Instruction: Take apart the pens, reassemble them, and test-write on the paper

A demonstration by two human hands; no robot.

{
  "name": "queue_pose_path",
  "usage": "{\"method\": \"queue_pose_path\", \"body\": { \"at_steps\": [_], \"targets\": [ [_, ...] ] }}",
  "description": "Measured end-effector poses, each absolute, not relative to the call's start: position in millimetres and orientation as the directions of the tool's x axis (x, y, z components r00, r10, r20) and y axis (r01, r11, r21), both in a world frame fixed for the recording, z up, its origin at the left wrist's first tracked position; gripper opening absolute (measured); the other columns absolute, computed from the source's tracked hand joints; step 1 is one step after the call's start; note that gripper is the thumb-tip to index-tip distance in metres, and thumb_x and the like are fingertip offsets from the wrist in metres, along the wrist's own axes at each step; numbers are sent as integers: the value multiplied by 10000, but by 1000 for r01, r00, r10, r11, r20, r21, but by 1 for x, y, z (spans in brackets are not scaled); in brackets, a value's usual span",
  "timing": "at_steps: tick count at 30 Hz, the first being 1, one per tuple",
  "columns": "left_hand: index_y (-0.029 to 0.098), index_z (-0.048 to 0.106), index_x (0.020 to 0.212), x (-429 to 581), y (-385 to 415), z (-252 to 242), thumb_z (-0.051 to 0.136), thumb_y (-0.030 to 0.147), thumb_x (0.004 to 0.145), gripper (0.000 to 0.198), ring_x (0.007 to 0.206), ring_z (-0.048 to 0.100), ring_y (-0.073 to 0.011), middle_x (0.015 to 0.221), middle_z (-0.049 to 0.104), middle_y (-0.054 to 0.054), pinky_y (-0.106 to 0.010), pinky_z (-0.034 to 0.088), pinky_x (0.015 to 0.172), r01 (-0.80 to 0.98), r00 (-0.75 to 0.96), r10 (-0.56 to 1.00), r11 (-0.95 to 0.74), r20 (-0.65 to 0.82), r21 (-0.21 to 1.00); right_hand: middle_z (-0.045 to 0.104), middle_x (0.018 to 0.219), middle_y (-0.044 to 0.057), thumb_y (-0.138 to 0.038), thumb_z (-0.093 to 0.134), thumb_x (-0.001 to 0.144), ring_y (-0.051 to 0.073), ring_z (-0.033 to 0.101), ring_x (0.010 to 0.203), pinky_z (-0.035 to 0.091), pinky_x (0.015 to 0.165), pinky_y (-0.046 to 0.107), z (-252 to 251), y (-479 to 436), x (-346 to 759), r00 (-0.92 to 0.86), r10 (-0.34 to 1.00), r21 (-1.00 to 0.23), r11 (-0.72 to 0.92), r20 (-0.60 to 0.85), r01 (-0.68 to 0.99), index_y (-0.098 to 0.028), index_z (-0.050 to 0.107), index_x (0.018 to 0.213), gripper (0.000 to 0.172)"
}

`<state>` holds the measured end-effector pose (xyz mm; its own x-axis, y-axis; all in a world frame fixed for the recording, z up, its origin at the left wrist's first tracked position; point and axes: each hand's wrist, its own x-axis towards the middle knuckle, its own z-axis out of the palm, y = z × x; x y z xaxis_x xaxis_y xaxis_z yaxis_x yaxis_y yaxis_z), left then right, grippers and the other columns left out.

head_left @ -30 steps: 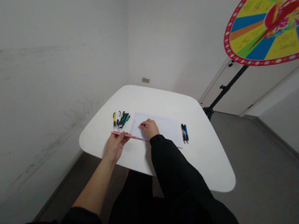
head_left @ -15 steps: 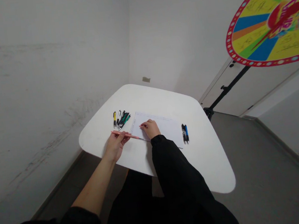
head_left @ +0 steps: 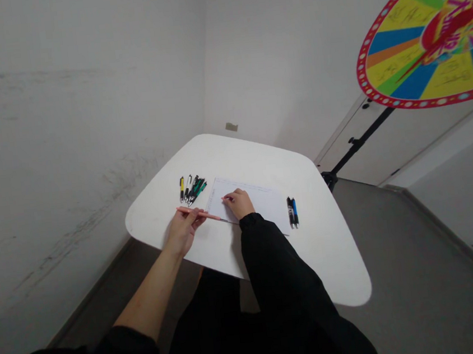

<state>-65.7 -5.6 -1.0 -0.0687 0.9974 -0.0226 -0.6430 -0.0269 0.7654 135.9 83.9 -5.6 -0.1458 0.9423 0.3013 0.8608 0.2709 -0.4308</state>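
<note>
My left hand (head_left: 182,230) is closed round a slim pink pen (head_left: 200,211), held tilted at the left edge of a white sheet of paper (head_left: 264,202). The pen's narrow grey end points right, toward my right wrist. Over the left part of the sheet rests my right hand (head_left: 239,203), its fingers pinched together. A small pinkish bit shows at those fingertips, too small to name. Beyond my left hand lies a cluster of several pens (head_left: 195,189) with green, black, white and yellow barrels. Faint writing runs along the sheet's top and left edges.
Two pens, one black (head_left: 290,212) and one blue (head_left: 295,212), lie side by side right of the paper. The white table (head_left: 334,262) has rounded corners. Walls rise behind and to the left. A colourful prize wheel (head_left: 410,63) stands on a black pole at right.
Both hands keep nearly the same places and grips. The view has shifted very slightly.
</note>
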Motion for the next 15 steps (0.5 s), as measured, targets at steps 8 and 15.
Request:
{"method": "queue_pose_path", "body": {
  "at_steps": [8,15],
  "targets": [
    [160,549,810,-66,-6,-3,902,347,690,417,841,729,-173,845,740,-47,-336,568,849,-637,-66,998,-28,-19,770,687,935,73,-340,658,939,183,602,877,425,884,291,-10,85,139,-127,944,-408,249,304,878,-196,812,1002,220],
    [162,547,798,-66,-6,-3,907,350,684,422,845,725,-168,842,743,-43,-334,568,853,-641,-66,998,-37,-7,767,687,937,72,-317,689,909,186,607,880,428,892,299,-9,86,142,-131,943,-416,256,306,873,-195,812,1005,197]
  ]
}}
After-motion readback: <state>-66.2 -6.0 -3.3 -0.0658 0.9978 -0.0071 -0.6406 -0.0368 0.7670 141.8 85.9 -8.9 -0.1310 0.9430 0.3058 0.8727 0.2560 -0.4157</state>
